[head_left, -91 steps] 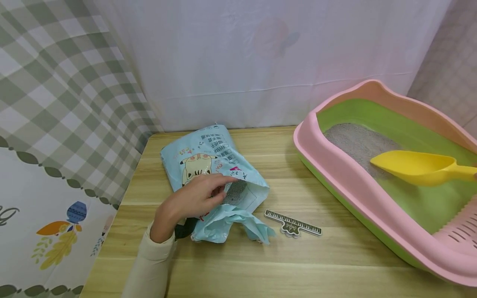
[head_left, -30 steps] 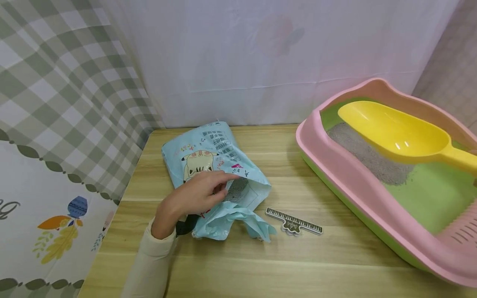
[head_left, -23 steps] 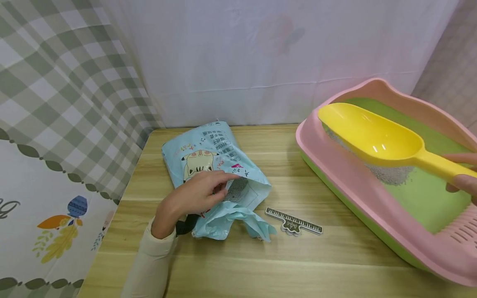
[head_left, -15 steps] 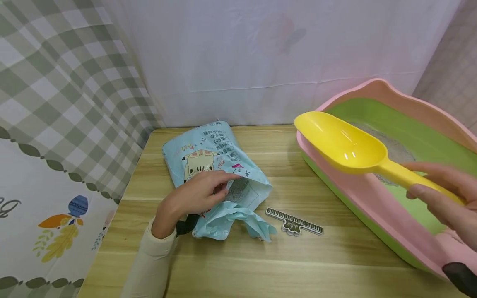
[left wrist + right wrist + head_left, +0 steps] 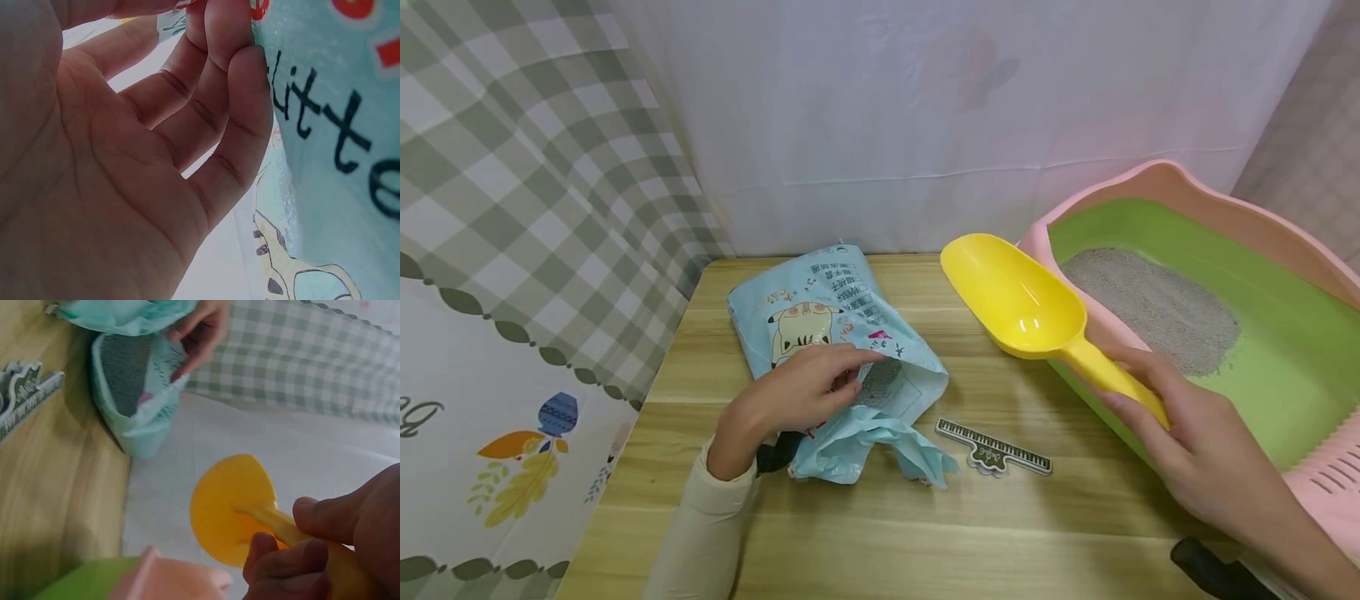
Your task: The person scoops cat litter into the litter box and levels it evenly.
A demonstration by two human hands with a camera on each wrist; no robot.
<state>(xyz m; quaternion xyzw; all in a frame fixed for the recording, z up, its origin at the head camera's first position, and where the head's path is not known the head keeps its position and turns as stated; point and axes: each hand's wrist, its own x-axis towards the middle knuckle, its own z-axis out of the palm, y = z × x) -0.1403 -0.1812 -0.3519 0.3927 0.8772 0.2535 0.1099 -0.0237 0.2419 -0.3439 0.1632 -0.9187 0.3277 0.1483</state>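
Note:
A light blue cat litter bag [image 5: 820, 287] lies on its side, its mouth facing right, with grey litter [image 5: 880, 383] visible inside. My left hand [image 5: 801, 387] pinches the edge of that mouth. Up close in the left wrist view, curled fingers [image 5: 247, 125] meet the printed plastic. A yellow scoop [image 5: 1022, 296] with a shiny bare bowl is gripped by its handle in my right hand [image 5: 1198, 437]. It hovers over the table between bag and litter box, tip pointing to the back left. In the right wrist view, thumb and fingers wrap the handle [image 5: 281, 525].
At the right stands a pink and green litter box [image 5: 1285, 225] holding a patch of grey litter [image 5: 1157, 308]. A piano-keyboard clip [image 5: 992, 447] lies on the wooden table [image 5: 880, 550] in front of the bag. White and checked cloths [image 5: 550, 167] hang behind and at the left.
The scoop, low inside the box three seconds ago, has risen and swung left past the box rim. My right hand has come into view with it. The left hand stays at the bag.

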